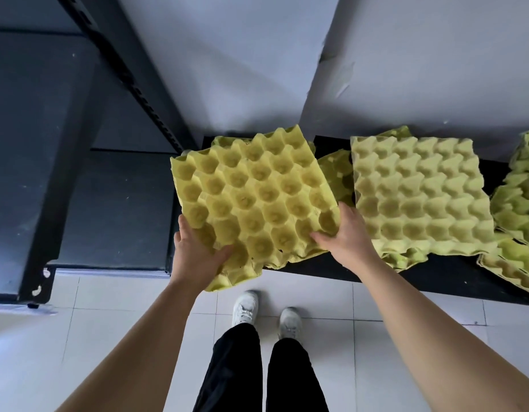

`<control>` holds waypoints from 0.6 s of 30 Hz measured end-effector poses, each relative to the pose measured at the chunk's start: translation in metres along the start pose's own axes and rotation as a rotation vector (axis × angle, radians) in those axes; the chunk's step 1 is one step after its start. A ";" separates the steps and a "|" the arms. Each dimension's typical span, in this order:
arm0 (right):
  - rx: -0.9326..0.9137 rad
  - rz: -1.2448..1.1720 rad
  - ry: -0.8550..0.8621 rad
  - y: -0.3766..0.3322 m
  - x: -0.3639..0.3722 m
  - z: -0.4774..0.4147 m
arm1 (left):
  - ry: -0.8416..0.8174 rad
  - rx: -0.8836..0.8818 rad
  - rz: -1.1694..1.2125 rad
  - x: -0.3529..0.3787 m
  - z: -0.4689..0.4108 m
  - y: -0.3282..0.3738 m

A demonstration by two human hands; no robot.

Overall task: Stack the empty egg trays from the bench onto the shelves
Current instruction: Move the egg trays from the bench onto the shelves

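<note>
A yellow-green empty egg tray (pixel 251 197) is held tilted above the left end of the black bench (pixel 435 275). My left hand (pixel 198 257) grips its near left corner, thumb on top. My right hand (pixel 343 236) grips its near right edge. Another tray (pixel 420 197) lies flat on the bench just to the right, with more trays (pixel 518 209) heaped at the far right and parts of others (pixel 334 171) showing under the held one. The dark metal shelves (pixel 114 203) stand to the left of the bench.
A slotted black upright (pixel 144 93) of the shelf unit runs diagonally at the upper left. A white wall (pixel 406 69) backs the bench. My legs and white shoes (pixel 245 307) stand on the pale tiled floor (pixel 376 316) in front of the bench.
</note>
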State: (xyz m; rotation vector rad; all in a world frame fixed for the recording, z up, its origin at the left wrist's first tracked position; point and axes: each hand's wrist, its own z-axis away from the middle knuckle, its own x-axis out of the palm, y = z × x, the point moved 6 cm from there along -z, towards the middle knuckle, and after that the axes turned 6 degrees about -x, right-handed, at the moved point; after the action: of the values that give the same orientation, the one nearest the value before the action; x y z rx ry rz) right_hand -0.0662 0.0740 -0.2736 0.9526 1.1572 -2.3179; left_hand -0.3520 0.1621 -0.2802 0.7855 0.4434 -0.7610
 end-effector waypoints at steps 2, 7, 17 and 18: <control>0.007 -0.054 0.032 -0.006 -0.009 0.005 | 0.018 0.043 0.013 -0.006 0.009 0.005; -0.007 -0.102 0.092 -0.025 -0.037 0.028 | 0.080 0.102 0.063 -0.035 0.042 0.024; -0.101 -0.178 0.294 -0.072 -0.123 0.127 | 0.200 0.408 0.132 -0.100 0.138 0.079; -0.117 -0.171 0.315 -0.077 -0.132 0.138 | 0.220 0.440 0.153 -0.108 0.152 0.082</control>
State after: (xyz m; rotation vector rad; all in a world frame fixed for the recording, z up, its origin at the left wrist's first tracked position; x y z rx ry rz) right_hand -0.0755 0.0123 -0.0771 1.2507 1.5353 -2.2520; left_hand -0.3485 0.1313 -0.0790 1.3089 0.4109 -0.6383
